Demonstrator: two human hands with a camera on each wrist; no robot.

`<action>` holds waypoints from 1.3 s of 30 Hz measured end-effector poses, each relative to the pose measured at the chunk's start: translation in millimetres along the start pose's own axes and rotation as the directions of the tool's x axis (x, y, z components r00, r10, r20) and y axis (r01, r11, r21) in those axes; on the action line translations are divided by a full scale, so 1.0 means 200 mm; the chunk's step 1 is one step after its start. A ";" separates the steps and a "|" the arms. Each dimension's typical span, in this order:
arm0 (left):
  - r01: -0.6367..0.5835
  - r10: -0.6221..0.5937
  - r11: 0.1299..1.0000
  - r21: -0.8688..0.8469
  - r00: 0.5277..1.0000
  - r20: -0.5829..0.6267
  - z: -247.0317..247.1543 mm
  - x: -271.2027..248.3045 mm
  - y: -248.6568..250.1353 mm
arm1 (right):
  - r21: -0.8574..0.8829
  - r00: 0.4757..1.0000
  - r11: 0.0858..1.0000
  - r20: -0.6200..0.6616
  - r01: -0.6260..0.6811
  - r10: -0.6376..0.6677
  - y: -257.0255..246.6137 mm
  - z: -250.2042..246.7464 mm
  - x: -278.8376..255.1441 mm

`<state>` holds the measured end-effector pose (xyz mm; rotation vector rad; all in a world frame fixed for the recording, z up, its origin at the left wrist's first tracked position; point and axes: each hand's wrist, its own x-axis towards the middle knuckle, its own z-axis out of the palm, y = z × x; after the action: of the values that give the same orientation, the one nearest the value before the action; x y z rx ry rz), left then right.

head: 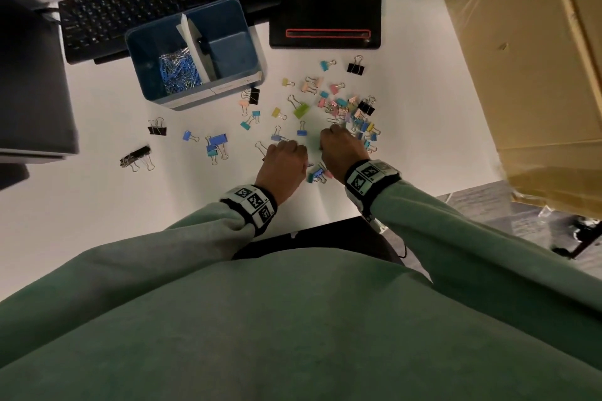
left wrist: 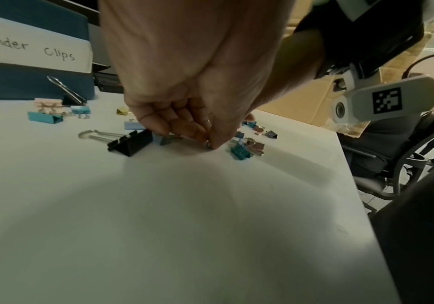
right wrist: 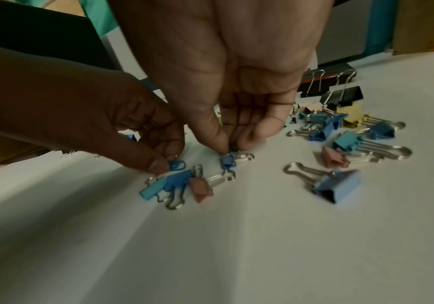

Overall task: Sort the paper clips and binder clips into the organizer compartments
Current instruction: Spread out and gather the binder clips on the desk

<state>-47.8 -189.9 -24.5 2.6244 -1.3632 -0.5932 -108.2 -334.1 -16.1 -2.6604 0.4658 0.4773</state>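
A blue two-part organizer [head: 228, 52] stands at the back left of the white table; its left compartment holds a heap of blue and silver paper clips [head: 179, 72]. Coloured and black binder clips [head: 345, 111] lie scattered in front of it. My left hand [head: 286, 153] pinches a blue paper clip [right wrist: 177, 165] against the table, beside a small cluster of binder clips [right wrist: 182, 185]. My right hand [right wrist: 230, 146], close to the right of it, pinches a small blue clip [right wrist: 228, 159] between thumb and fingertips; I cannot tell which kind. Its pinch is hidden in the head view.
A black keyboard [head: 114, 16] and a black monitor base [head: 325, 26] lie behind the clips. A cardboard box [head: 537, 75] borders the table on the right. A label reading "binder clips" [left wrist: 29, 47] is on the organizer's front. A black binder clip [left wrist: 130, 144] lies by my left fingers.
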 end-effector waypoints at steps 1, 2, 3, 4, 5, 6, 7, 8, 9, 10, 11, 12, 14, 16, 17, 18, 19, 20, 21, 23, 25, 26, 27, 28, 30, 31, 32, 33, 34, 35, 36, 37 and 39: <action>-0.022 0.022 1.000 0.013 1.000 -0.004 -0.01 0.00 0.00 | -0.002 1.000 1.000 0.002 0.009 -0.009 0.00 0.00 0.00; -0.033 0.033 0.999 0.001 0.999 -0.018 -0.02 -0.01 0.00 | -0.015 1.000 1.000 0.005 0.027 -0.027 0.00 0.00 0.00; -0.022 0.020 0.997 -0.079 0.999 -0.036 -0.04 -0.02 -0.01 | -0.020 0.999 0.999 0.010 0.046 -0.046 0.01 -0.01 0.00; 0.000 -0.011 0.978 -0.209 0.999 -0.049 -0.07 -0.02 -0.02 | -0.006 0.998 0.998 0.007 0.057 -0.057 0.03 -0.03 0.00; 0.032 -0.053 0.940 -0.339 0.997 -0.054 -0.10 -0.03 -0.04 | 0.073 0.999 0.997 0.004 0.036 -0.036 0.05 -0.04 0.00; 0.063 -0.094 0.888 -0.456 0.994 -0.046 -0.14 -0.04 -0.07 | 0.193 1.000 0.981 0.010 -0.004 0.002 0.07 -0.06 0.00; 0.086 -0.126 0.821 -0.564 0.992 -0.031 -0.17 -0.05 -0.10 | 0.338 0.998 0.940 0.047 -0.052 0.039 0.09 -0.08 -0.01; 0.103 -0.149 0.741 -0.664 0.989 -0.013 -0.20 -0.06 -0.14 | 0.475 0.995 0.876 0.080 -0.086 0.054 0.10 -0.09 -0.01; 0.116 -0.159 0.656 -0.746 0.987 0.014 -0.21 -0.06 -0.19 | 0.575 0.994 0.812 0.093 -0.102 0.059 0.12 -0.10 -0.02; 0.132 -0.161 0.594 -0.794 0.986 0.043 -0.22 -0.06 -0.24 | 0.648 0.993 0.753 0.107 -0.114 0.058 0.13 -0.10 -0.03; 0.145 -0.154 0.568 -0.810 0.986 0.069 -0.21 -0.04 -0.27 | 0.695 0.991 0.707 0.122 -0.130 0.062 0.15 -0.11 -0.04; 0.159 -0.145 0.541 -0.826 0.985 0.094 -0.21 -0.03 -0.29 | 0.723 0.986 0.672 0.151 -0.160 0.073 0.15 -0.11 -0.05; 0.217 -0.179 0.452 -0.865 0.972 0.150 -0.23 0.01 -0.30 | 0.721 0.974 0.658 0.206 -0.215 0.093 0.15 -0.11 -0.06; 0.269 -0.247 0.410 -0.872 0.953 0.178 -0.24 0.03 -0.27 | 0.598 0.975 0.776 0.205 -0.198 0.090 0.12 -0.10 -0.07; 0.282 -0.262 0.405 -0.870 0.947 0.185 -0.24 0.04 -0.26 | 0.508 0.978 0.845 0.192 -0.166 0.077 0.10 -0.09 -0.08; 0.293 -0.260 0.427 -0.856 0.946 0.195 -0.24 0.05 -0.24 | 0.413 0.982 0.901 0.180 -0.132 0.062 0.08 -0.07 -0.09; 0.294 -0.245 0.479 -0.827 0.950 0.196 -0.23 0.07 -0.23 | 0.321 0.985 0.942 0.167 -0.097 0.045 0.06 -0.06 -0.10; 0.281 -0.213 0.560 -0.780 0.958 0.192 -0.22 0.07 -0.21 | 0.237 0.987 0.969 0.158 -0.069 0.032 0.05 -0.04 -0.10; 0.244 -0.175 0.664 -0.707 0.970 0.170 -0.20 0.08 -0.21 | 0.170 0.988 0.984 0.150 -0.054 0.029 0.05 -0.02 -0.10; 0.153 -0.114 0.843 -0.515 0.988 0.107 -0.16 0.11 -0.22 | 0.093 0.990 0.994 0.136 -0.062 0.049 0.04 0.00 -0.10; 0.117 -0.095 0.918 -0.380 0.993 0.075 -0.14 0.13 -0.22 | 0.073 0.991 0.995 0.124 -0.061 0.052 0.02 -0.01 -0.09; 0.099 -0.081 0.939 -0.329 0.994 0.069 -0.13 0.14 -0.23 | 0.058 0.992 0.997 0.119 -0.049 0.042 0.01 0.00 -0.09; 0.084 -0.067 0.955 -0.284 0.995 0.070 -0.12 0.14 -0.23 | 0.040 0.993 0.998 0.118 -0.038 0.033 0.01 -0.01 -0.09; 0.071 -0.053 0.966 -0.250 0.996 0.078 -0.11 0.15 -0.23 | 0.027 0.992 0.999 0.122 -0.029 0.025 0.00 -0.01 -0.09; 0.055 -0.039 0.970 -0.235 0.997 0.073 -0.10 0.15 -0.24 | 0.030 0.989 0.999 0.147 -0.023 0.019 0.01 -0.01 -0.09; 0.057 -0.043 0.969 -0.241 0.997 0.063 -0.10 0.14 -0.24 | 0.041 0.986 0.999 0.168 -0.019 0.012 0.01 -0.01 -0.09; 0.058 -0.047 0.967 -0.248 0.998 0.050 -0.10 0.14 -0.24 | 0.059 0.983 0.998 0.182 -0.016 0.005 0.02 -0.02 -0.08; 0.056 -0.048 0.965 -0.257 0.998 0.038 -0.10 0.13 -0.25 | 0.102 0.985 0.994 0.174 -0.030 0.012 0.04 -0.03 -0.08; 0.040 -0.037 0.962 -0.271 0.999 0.016 -0.10 0.12 -0.24 | 0.167 0.989 0.984 0.144 -0.062 0.038 0.07 -0.04 -0.07; 0.018 -0.022 0.956 -0.292 1.000 -0.013 -0.10 0.11 -0.23 | 0.245 0.991 0.964 0.106 -0.106 0.082 0.10 -0.06 -0.08; -0.011 -0.005 0.947 -0.322 0.999 -0.049 -0.10 0.10 -0.22 | 0.303 0.991 0.944 0.076 -0.132 0.114 0.14 -0.08 -0.09; -0.032 0.008 0.934 -0.355 0.997 -0.070 -0.12 0.09 -0.19 | 0.312 0.992 0.942 0.061 -0.126 0.112 0.17 -0.09 -0.11; -0.063 0.047 0.917 -0.394 0.998 -0.050 -0.13 0.07 -0.12 | 0.253 0.992 0.964 0.108 -0.084 0.058 0.22 -0.11 -0.17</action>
<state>-12.5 -189.1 -11.7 2.2549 -1.1568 -0.7195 -148.8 -373.8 1.8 -2.3659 0.5548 0.5296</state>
